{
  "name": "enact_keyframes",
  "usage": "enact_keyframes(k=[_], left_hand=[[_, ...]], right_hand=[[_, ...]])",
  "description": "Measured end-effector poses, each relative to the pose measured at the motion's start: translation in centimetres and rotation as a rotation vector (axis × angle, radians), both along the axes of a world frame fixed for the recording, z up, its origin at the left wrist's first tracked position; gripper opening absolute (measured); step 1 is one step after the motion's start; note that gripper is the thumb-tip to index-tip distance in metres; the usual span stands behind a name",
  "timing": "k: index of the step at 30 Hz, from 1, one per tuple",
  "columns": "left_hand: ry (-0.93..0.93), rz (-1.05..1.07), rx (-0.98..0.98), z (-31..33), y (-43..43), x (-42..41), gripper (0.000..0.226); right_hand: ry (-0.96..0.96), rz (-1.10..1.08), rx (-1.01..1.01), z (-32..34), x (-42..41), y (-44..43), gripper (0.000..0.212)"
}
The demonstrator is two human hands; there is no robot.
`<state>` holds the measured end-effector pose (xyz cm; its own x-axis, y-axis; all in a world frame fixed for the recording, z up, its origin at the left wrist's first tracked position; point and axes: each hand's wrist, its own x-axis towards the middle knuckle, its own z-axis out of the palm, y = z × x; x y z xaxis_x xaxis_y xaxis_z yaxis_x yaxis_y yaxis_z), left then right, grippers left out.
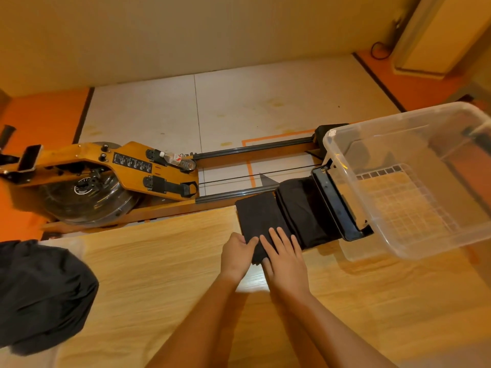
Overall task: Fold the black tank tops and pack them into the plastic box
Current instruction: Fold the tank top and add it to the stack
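Black tank top [259, 216], folded
Left hand [237, 254] pinches its edge; right hand [286, 260], flat, lies nearer the plastic box [393, 117].

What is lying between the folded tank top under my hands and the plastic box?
A second folded black garment lies between the folded tank top and the plastic box, close to the box's near wall. The box has no lid on, so lifting over should probably work.
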<state>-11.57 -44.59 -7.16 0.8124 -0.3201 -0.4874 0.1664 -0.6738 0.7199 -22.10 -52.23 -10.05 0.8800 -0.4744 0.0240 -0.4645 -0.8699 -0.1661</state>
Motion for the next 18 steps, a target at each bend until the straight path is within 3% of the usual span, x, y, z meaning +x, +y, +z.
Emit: enact_keyframes(k=[3,9,12,16,18], left_hand=[[-0.001,-0.011,-0.019,0.3,0.0,0.0,0.025],[-0.188,-0.189,0.138,0.0,0.3,0.0,0.023],[-0.211,-0.218,0.200,-0.3,0.3,-0.4,0.031],[-0.466,-0.155,0.158,0.1,-0.1,-0.7,0.057],[-0.545,-0.282,0.155,0.3,-0.6,-0.1,0.064]], right_hand=[[-0.024,0.004,0.010,0.3,0.0,0.0,0.045],[0.063,0.051,0.055,-0.7,-0.2,0.3,0.058],[0.087,0.067,0.013,-1.6,-0.7,0.3,0.067],[0.057,0.031,-0.013,-1.9,-1.0,0.4,0.073],[0.040,0.010,-0.015,-2.2,-1.4,0.6,0.075]])
